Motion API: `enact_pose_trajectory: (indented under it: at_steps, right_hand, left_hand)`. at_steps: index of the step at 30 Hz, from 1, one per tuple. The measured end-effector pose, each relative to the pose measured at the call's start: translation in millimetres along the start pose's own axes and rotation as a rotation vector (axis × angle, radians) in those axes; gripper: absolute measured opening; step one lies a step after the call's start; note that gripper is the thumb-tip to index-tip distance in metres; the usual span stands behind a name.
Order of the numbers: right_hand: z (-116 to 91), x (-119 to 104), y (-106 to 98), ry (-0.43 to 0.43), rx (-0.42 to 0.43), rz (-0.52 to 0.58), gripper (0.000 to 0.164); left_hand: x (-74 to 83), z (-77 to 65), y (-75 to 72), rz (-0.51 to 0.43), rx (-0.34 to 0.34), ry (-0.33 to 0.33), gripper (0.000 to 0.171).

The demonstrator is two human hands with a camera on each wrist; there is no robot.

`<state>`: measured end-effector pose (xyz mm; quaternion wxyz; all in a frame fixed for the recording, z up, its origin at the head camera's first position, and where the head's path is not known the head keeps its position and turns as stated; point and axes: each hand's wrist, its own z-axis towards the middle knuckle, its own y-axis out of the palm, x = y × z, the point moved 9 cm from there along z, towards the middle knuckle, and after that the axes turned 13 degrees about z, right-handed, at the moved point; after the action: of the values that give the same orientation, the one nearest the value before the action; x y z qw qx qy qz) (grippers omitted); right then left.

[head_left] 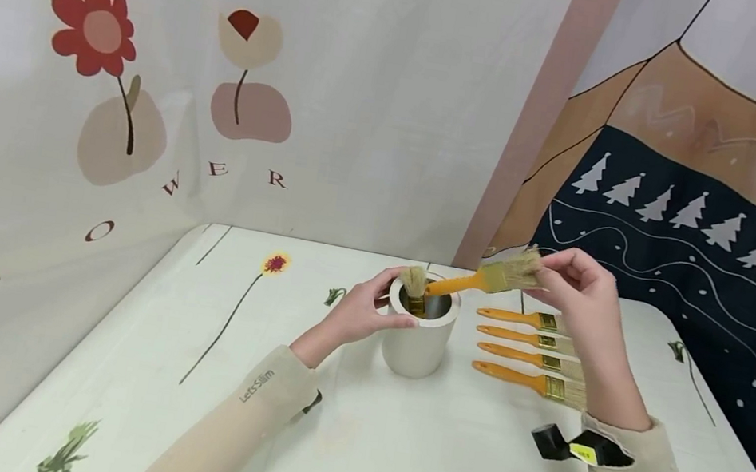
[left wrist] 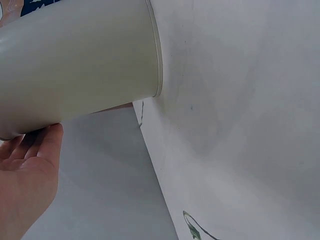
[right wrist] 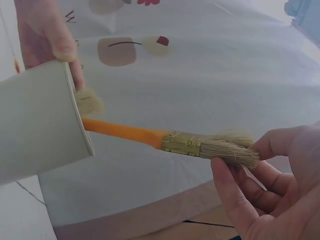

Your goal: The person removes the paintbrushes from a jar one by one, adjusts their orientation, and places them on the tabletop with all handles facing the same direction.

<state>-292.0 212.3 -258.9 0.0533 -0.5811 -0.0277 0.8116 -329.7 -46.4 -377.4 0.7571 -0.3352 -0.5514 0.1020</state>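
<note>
A white cylindrical cup [head_left: 414, 350] stands on the table, its mouth facing up. My left hand [head_left: 362, 310] grips it near the rim, thumb on the near side and fingers behind. Inside the cup is a paintbrush [head_left: 415, 283] with its bristles up. By its pale bristles, my right hand [head_left: 577, 284] pinches another paintbrush [head_left: 481, 279], tilted, its orange handle pointing down into the cup's mouth. In the right wrist view thumb and fingertips hold the bristle end of that brush [right wrist: 182, 144], and the handle's tip is hidden behind the rim.
To the right of the cup several paintbrushes [head_left: 514, 352] lie in a row on the table, handles toward the cup, bristles partly behind my right forearm. The white tablecloth [head_left: 351, 426] has printed flowers. A patterned curtain [head_left: 381, 107] hangs behind the table.
</note>
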Motion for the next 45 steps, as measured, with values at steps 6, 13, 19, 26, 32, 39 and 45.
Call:
enact_pose_trajectory:
  at_steps: [6, 13, 19, 26, 32, 39, 45]
  right_hand:
    - [-11.7, 0.9, -23.0, -0.031, 0.049, 0.160, 0.006]
    - [-29.1, 18.0, -49.3, 0.010, 0.076, 0.369, 0.007]
    - [-44.0, 36.9, -69.4, 0.051, 0.057, 0.510, 0.013]
    - [-58.5, 61.3, -87.6, 0.136, 0.056, 0.682, 0.020]
    - [-66.1, 80.4, -92.6, 0.197, 0.009, 0.716, 0.024]
    - [-75.2, 102.9, -102.2, 0.245, 0.011, 0.692, 0.028]
    - [-84.6, 125.0, -106.6, 0.348, 0.015, 0.631, 0.027]
  left_hand:
    - [1.7, 0.7, -0.9, -0.004, 0.016, 0.026, 0.078]
    - [2.3, 2.3, -0.4, -0.008, 0.018, 0.039, 0.077]
    - [1.8, 2.8, -1.6, -0.001, 0.025, 0.040, 0.077]
    - [3.2, 2.7, -2.7, 0.002, 0.032, 0.050, 0.077]
    - [2.3, 1.8, -3.6, 0.003, 0.039, 0.043, 0.078]
    - [2.9, 0.2, -2.3, 0.001, 0.035, 0.045, 0.078]
    - [2.2, -0.4, -2.0, -0.005, 0.039, 0.043, 0.077]
